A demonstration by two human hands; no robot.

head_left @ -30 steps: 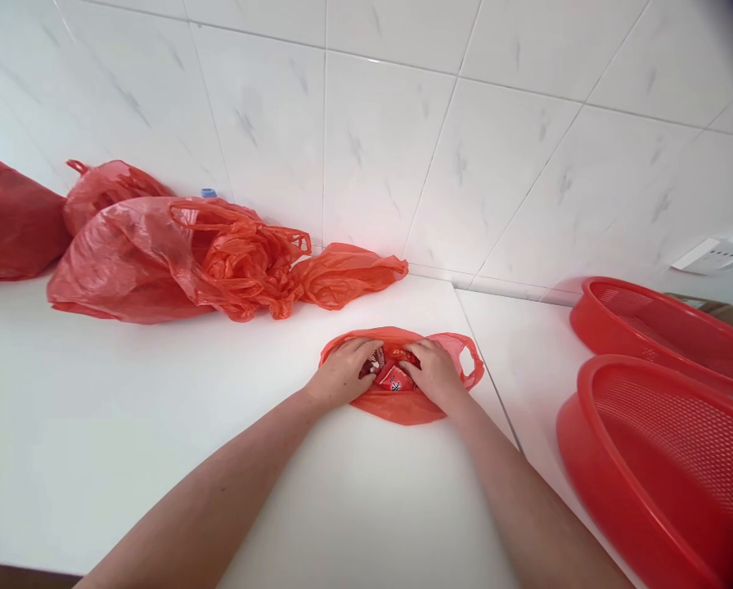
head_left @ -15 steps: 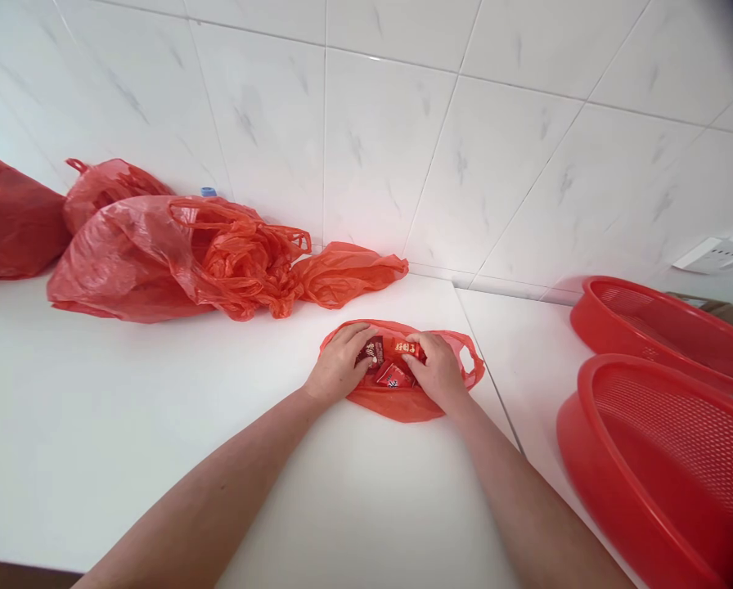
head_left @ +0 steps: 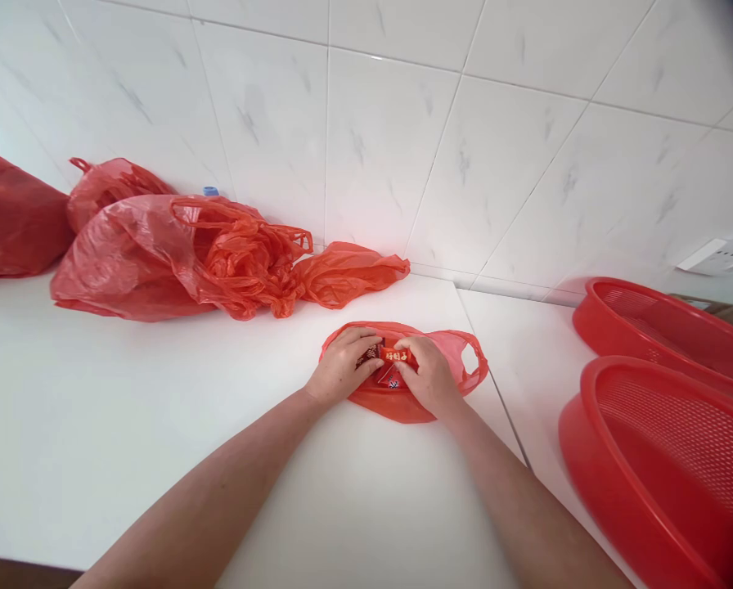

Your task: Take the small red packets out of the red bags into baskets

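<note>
A small red plastic bag (head_left: 446,348) lies flat on the white counter (head_left: 158,425), holding a few red wrapped packets. My left hand (head_left: 342,370) rests curled on the bag's left side, fingers closed over a dark red packet (head_left: 370,354). My right hand (head_left: 428,375) pinches a bright red packet with yellow print (head_left: 394,356) at the bag's middle. A third packet (head_left: 388,376) shows between the two hands.
A heap of crumpled red plastic bags (head_left: 176,258) lies at the back left against the tiled wall. Two red perforated baskets (head_left: 667,458) stand at the right. A white wall socket (head_left: 719,255) is at the far right.
Both hands have drawn closer together over the bag. The right hand has shifted the yellow-printed packet slightly left, towards the left hand.
</note>
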